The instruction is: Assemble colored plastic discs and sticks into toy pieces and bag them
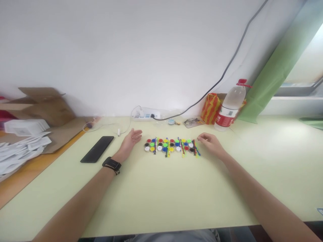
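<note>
Small round discs (172, 149) in red, blue, green, yellow, white and black lie in rows on the pale table. Between the groups of discs, and at their right end, lie thin coloured strips (182, 148), which look like plastic zip ties. My left hand (129, 144) rests to the left of the discs, its fingers stretched out and holding nothing. At the right end of the rows is my right hand (211, 144), loosely curled, with fingertips close to the last strips (196, 148). Nothing shows in its fingers.
A black phone-like slab (97, 149) lies left of my left hand. Behind are a power strip (146, 115) with a cable, a small card (193, 122), a striped bag (210, 109) and a large bottle (230, 107). Cardboard (50, 107) and white packets (22, 151) fill the far left.
</note>
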The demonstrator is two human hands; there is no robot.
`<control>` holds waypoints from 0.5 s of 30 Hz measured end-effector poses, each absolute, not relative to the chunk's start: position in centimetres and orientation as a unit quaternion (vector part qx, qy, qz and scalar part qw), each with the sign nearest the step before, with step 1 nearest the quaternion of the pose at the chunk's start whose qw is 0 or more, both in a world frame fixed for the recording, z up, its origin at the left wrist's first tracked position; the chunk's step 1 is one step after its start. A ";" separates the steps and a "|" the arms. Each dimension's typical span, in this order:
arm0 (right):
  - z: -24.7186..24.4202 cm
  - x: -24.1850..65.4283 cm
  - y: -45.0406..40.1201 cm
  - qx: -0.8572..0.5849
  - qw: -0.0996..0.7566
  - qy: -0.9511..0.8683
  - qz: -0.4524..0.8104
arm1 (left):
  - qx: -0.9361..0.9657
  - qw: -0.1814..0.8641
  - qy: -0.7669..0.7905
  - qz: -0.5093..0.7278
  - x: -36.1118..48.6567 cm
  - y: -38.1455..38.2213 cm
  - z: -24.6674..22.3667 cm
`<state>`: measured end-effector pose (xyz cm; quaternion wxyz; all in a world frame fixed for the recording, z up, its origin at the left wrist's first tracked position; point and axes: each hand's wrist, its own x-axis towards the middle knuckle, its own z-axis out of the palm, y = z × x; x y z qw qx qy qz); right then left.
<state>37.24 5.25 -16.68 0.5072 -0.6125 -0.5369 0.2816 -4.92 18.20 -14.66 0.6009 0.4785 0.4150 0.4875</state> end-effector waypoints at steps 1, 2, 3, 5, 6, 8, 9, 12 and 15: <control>-16.4 37.0 5.1 -0.616 0.470 -0.584 0.241 | 0.504 0.576 0.424 0.484 -4.8 18.2 -15.0; -16.2 36.7 4.9 -0.613 0.433 -0.628 0.204 | 0.534 0.542 0.435 0.481 -4.7 18.0 -15.3; -16.0 36.4 4.7 -0.605 0.403 -0.663 0.176 | 0.568 0.500 0.447 0.477 -4.6 17.9 -15.4; -15.7 35.9 4.4 -0.587 0.360 -0.710 0.146 | 0.643 0.389 0.470 0.464 -4.4 17.4 -15.4; -15.6 35.8 4.3 -0.580 0.343 -0.725 0.139 | 0.677 0.325 0.477 0.457 -4.3 17.1 -15.2; -15.6 35.5 4.1 -0.571 0.316 -0.746 0.131 | 0.726 0.206 0.479 0.448 -4.0 16.3 -14.5; -15.5 35.4 4.0 -0.571 0.306 -0.751 0.128 | 0.742 0.159 0.473 0.448 -3.9 15.9 -14.1; -15.5 35.3 3.9 -0.578 0.291 -0.754 0.117 | 0.788 0.093 0.431 0.430 -3.1 14.4 -12.8; -15.5 35.3 3.8 -0.589 0.286 -0.749 0.105 | 0.851 0.115 0.376 0.350 -2.3 12.7 -12.0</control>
